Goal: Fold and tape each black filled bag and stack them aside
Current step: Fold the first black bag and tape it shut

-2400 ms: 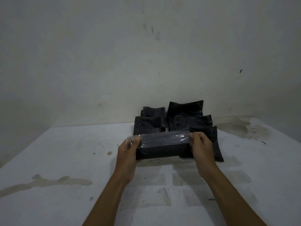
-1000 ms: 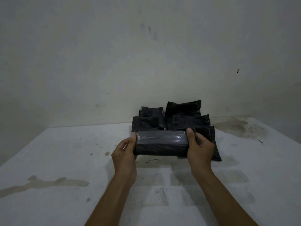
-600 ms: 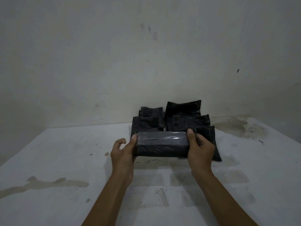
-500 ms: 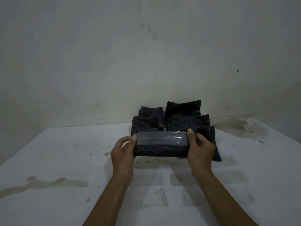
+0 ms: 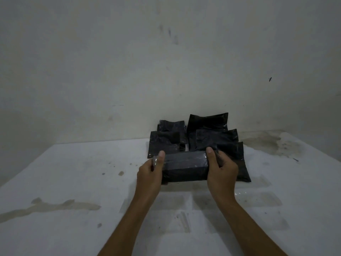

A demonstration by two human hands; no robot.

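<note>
Holding a folded black plastic bag wrapped in clear tape (image 5: 184, 168) just above the white bench (image 5: 73, 182), long axis running left to right. Left hand (image 5: 149, 174) and right hand (image 5: 222, 169) each clamping one end, equally near; unfolded black bags (image 5: 212, 137) lying just behind.

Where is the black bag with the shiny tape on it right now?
In the head view, the taped bag sits mid-frame, held between the left hand and right hand above the white table, just before the pile of black bags.
</note>
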